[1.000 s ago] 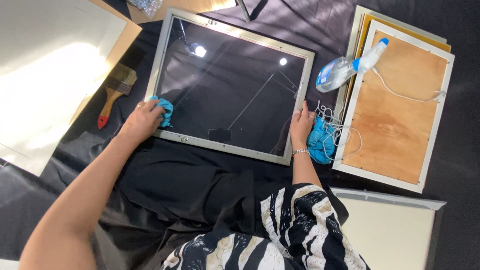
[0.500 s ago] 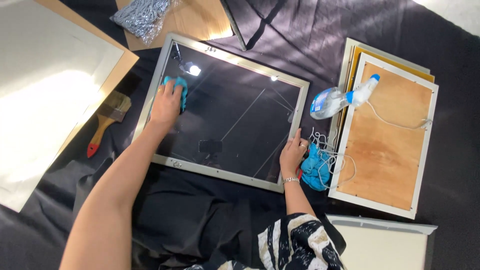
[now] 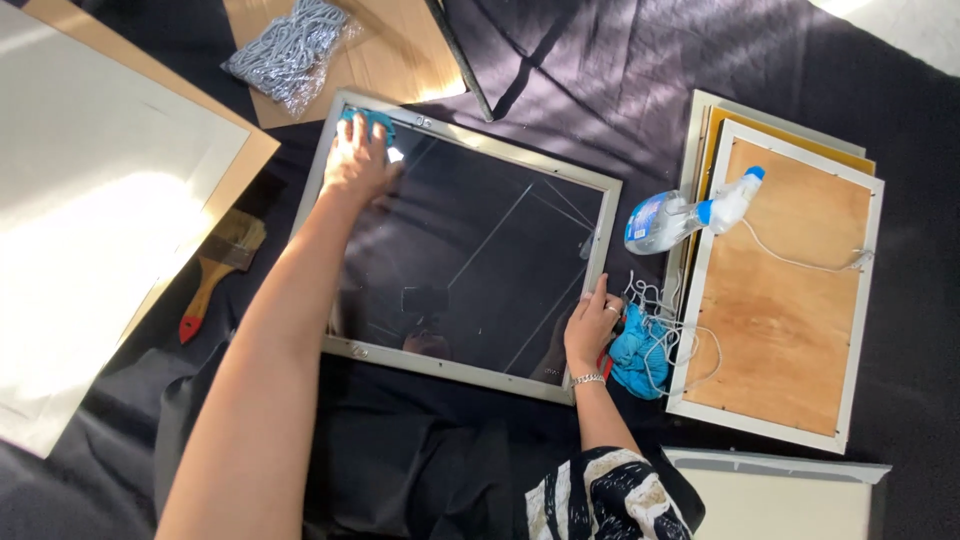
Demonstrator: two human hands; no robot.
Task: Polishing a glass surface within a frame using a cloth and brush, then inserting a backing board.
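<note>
The left hand [image 3: 358, 160] is stretched out to the far left corner of the frame [image 3: 465, 365]. It presses a small blue cloth [image 3: 366, 118] flat on the glass [image 3: 470, 250], with the fingers curled over it. Only the top edge of the cloth peeks out past the fingers.

The right hand [image 3: 592, 325] rests on the right edge of the frame, near the bottom corner. Its fingers lie loosely on the grey edge and hold nothing. There is a bracelet on that wrist.

The frame lies flat on a black sheet [image 3: 640, 80], right in front of the person. The glass is dark and shiny.

Just beside the right hand is another blue cloth [image 3: 637, 358], mixed up with white string [image 3: 670, 320]. A spray bottle [image 3: 685, 212] lies on its side a bit further up. It rests partly on a second frame [image 3: 785, 300] that shows its wooden back.

To the left of the glass lies a brush [image 3: 215, 270] with a red handle. Next to that is a big white board [image 3: 90, 260]. Near the top sits a bag of grey stuff [image 3: 290, 50] on a wooden board [image 3: 400, 50].
</note>
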